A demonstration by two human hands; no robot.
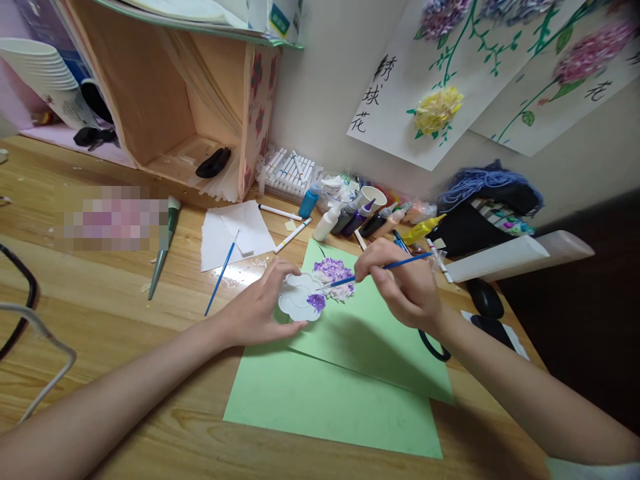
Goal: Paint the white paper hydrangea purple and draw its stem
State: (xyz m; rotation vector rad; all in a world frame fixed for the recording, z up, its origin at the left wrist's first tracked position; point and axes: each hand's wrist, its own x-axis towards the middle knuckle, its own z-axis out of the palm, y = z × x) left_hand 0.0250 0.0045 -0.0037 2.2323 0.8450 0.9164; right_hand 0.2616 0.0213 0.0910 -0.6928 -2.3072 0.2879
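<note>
My left hand (267,307) grips a white flower-shaped paint palette (295,297) by its edge, thumb and fingers on either side. Purple paint (316,303) lies at the palette's right side. In my right hand (403,283) is a thin blue paintbrush (370,272), held like a pen, its tip over the palette's right edge near the paint. Just behind the palette, a textured purple and white flower (334,272) sits on a green sheet of paper (370,347). A second green sheet (330,407) lies partly beneath the first.
Several paint bottles (327,223) and a marker box (290,170) line the wall. A second paintbrush (221,277) rests left, by torn white paper (233,233). Farther left lies a green-handled brush (164,247). Scissors (434,345) lie partly under my right forearm. A black mouse (485,298) is at right.
</note>
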